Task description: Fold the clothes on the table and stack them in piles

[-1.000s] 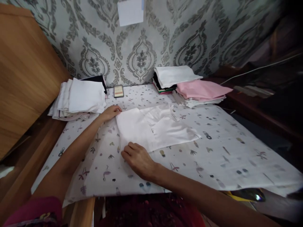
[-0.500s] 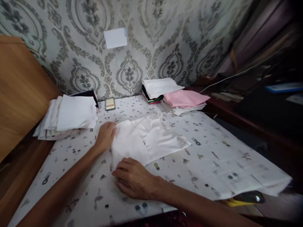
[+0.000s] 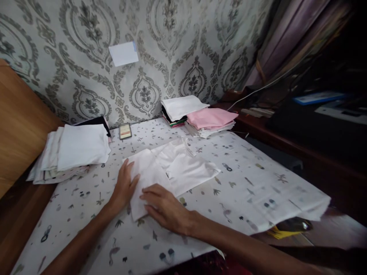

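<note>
A white garment (image 3: 186, 168) lies partly folded on the patterned sheet, its left part doubled over into a smooth panel and its right part slightly wrinkled. My left hand (image 3: 124, 187) rests at the folded left edge, thumb and fingers apart, palm side toward the cloth. Across the near part of the folded panel lies my right hand (image 3: 166, 208), fingers stretched out and slightly bent on the fabric. Neither hand grips the cloth.
A stack of folded white clothes (image 3: 83, 147) stands at the left beside a wooden panel (image 3: 23, 126). Folded pink cloth (image 3: 212, 118) tops a pile at the back, next to another pile with a white cloth (image 3: 183, 107). A small framed card (image 3: 125, 131) sits near the wall.
My right hand has moved further onto the folded panel. My left thumb has spread away from the fingers over the cloth. The whole view has shifted, so things appear further left.
</note>
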`<state>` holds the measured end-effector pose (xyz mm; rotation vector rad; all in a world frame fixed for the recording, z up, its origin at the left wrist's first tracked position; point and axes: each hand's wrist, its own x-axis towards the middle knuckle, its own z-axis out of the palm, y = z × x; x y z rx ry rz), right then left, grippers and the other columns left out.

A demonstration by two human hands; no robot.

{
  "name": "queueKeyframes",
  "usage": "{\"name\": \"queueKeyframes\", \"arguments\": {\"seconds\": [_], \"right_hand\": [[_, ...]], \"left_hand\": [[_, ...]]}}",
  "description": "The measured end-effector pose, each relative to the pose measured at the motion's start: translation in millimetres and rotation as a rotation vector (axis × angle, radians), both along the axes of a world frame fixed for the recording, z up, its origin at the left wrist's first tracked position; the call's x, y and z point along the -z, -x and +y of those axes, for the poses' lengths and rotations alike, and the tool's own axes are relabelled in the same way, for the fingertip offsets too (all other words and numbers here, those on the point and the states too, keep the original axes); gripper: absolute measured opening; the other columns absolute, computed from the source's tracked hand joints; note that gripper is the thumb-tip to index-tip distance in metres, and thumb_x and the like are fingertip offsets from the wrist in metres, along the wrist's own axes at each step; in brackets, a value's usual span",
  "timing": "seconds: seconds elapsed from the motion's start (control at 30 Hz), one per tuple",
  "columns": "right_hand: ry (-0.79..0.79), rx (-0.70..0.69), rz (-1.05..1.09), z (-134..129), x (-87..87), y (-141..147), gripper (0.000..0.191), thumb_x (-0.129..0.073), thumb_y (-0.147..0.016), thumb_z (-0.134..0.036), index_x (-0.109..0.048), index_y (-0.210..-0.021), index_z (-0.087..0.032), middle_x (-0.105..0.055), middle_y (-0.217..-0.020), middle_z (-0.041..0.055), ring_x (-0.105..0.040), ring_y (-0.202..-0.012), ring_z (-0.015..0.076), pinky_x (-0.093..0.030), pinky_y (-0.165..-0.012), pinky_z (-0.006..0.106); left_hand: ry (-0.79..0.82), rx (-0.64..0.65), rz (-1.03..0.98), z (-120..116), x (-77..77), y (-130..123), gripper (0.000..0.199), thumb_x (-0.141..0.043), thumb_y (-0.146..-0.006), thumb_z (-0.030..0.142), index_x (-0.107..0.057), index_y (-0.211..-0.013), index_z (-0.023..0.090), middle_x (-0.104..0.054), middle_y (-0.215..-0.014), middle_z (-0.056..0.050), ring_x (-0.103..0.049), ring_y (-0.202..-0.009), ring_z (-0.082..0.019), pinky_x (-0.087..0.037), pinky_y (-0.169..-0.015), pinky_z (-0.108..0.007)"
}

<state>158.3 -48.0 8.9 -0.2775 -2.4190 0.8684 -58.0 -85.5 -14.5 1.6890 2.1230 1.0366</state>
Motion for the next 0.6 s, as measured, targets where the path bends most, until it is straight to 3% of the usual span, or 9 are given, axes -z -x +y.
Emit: {"name": "queueKeyframes", "arguments": {"seconds": [0.07, 0.13, 0.27, 0.37, 0.5, 0.6], "right_hand": [[0.138, 0.13, 0.075, 10.6, -1.6, -5.6, 0.034, -0.044, -0.097, -0.024, -0.06, -0.124, -0.013, -0.059, -0.132, 0.0163, -0.051, -0.126, 0.0232, -0.043, -0.106, 0.042], [0.306, 0.222, 0.122, 23.0, -5.1, -7.1, 0.038, -0.043, -0.097, -0.029, -0.057, -0.129, -0.013, -0.056, -0.137, 0.0173, -0.05, -0.129, 0.0241, -0.04, -0.109, 0.044], [0.705, 0.317, 0.198, 43.4, -11.1, 2.7, 0.041, -0.047, -0.096, -0.037, -0.058, -0.13, -0.018, -0.055, -0.141, 0.0115, -0.052, -0.128, 0.0228, -0.037, -0.112, 0.042], [0.977, 0.357, 0.297, 52.8, -8.1, 15.2, 0.041, -0.055, -0.092, -0.045, -0.063, -0.124, -0.021, -0.058, -0.138, 0.0074, -0.049, -0.132, 0.0228, -0.032, -0.116, 0.041], [1.361, 0.274, 0.546, 72.6, -5.3, 25.2, 0.039, -0.06, -0.088, -0.046, -0.066, -0.115, -0.018, -0.057, -0.139, 0.0096, -0.049, -0.133, 0.0229, -0.032, -0.115, 0.037], [1.554, 0.155, 0.659, 99.5, -10.9, 16.4, 0.044, -0.046, -0.094, -0.052, -0.064, -0.113, -0.017, -0.059, -0.137, 0.0121, -0.052, -0.131, 0.0211, -0.035, -0.114, 0.037]], "left_hand": [[-0.015, -0.175, -0.271, -11.9, -6.3, 3.3, 0.061, -0.051, -0.088, 0.054, -0.037, -0.141, 0.028, -0.032, -0.158, -0.012, -0.031, -0.146, -0.028, -0.032, -0.118, -0.048], [0.034, -0.264, -0.57, -21.1, -14.2, 8.2, 0.058, -0.054, -0.085, 0.056, -0.041, -0.135, 0.03, -0.047, -0.147, -0.012, -0.045, -0.138, -0.029, -0.046, -0.108, -0.047], [0.263, -0.16, -0.936, -25.0, -30.2, 11.8, 0.045, -0.066, -0.075, 0.056, -0.061, -0.107, 0.025, -0.069, -0.118, -0.013, -0.064, -0.114, -0.032, -0.06, -0.082, -0.045], [0.372, -0.187, -1.007, -15.3, -42.8, 3.1, 0.044, -0.08, -0.063, 0.044, -0.065, -0.096, 0.02, -0.074, -0.099, -0.013, -0.071, -0.088, -0.03, -0.059, -0.065, -0.038], [0.131, -0.244, -1.008, 18.0, -71.6, -25.1, 0.046, -0.081, -0.056, 0.022, -0.065, -0.098, 0.015, -0.074, -0.084, -0.007, -0.067, -0.065, -0.018, -0.053, -0.055, -0.026], [-0.001, -0.096, -0.956, 58.3, -91.5, -60.6, 0.043, -0.076, -0.065, 0.026, -0.063, -0.105, 0.016, -0.072, -0.082, -0.004, -0.066, -0.065, -0.016, -0.052, -0.056, -0.024]]}}
